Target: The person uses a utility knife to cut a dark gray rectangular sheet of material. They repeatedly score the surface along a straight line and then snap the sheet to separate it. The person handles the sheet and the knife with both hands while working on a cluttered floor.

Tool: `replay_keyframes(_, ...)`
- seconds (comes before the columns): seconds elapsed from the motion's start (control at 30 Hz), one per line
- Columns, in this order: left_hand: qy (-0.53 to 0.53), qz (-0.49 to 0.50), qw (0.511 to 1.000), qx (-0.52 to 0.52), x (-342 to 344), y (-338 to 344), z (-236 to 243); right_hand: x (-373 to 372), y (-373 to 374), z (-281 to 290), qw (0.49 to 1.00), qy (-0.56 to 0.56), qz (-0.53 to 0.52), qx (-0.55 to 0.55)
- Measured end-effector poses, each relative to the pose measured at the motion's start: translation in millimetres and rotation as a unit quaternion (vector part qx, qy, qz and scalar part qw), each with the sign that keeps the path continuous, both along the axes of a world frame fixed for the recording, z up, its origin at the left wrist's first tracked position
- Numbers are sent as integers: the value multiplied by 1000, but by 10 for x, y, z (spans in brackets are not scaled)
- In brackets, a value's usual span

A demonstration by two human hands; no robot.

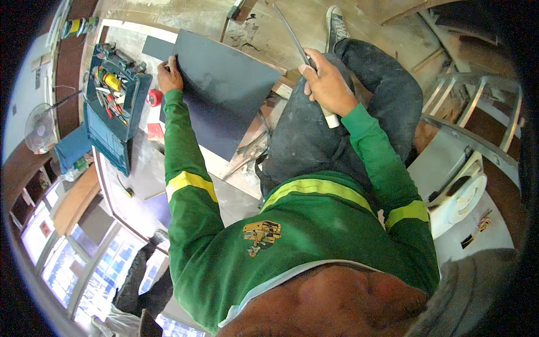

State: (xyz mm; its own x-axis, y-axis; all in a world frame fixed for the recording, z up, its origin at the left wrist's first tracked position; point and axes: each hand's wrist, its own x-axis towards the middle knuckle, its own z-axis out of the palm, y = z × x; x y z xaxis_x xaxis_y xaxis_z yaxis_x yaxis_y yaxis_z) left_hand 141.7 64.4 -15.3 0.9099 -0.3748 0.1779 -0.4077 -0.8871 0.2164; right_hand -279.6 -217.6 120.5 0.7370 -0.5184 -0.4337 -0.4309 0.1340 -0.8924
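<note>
A large dark gray board [222,95] lies at an angle on a white-edged work surface [219,154], with a smaller dark piece [156,46] beside its top-left corner. My left hand [171,76] grips the board's left edge, fingers curled over it. My right hand [325,84] is closed round a long thin metal tool, likely a file [289,32], with a pale handle [331,119] below my palm. The tool points up and away, over my thigh [283,140]. A red tape roll [154,97] sits near my left wrist.
An open teal toolbox [109,146] with assorted tools stands at the left, near a fan [40,126]. My leg and shoe [337,28] extend on the tiled floor [303,22]. A metal ladder-like frame [497,147] and pale objects [460,205] occupy the right. Dark clothing [143,269] shows lower left.
</note>
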Motion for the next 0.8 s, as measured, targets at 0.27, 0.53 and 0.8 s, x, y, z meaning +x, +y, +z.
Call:
replay_keyframes(0.27,-78,-437,882,157,-167,-1232,830,-59,-221,-50,998,-3,-20,55)
replay_keyframes(0.53,311,-502,768,248,507,-1783,881,-115,-284,-132,991,-61,-23,113)
replay_keyframes(0.8,425,-459,757,190,421,-2039,887,-139,-320,-187,983,-119,-42,132)
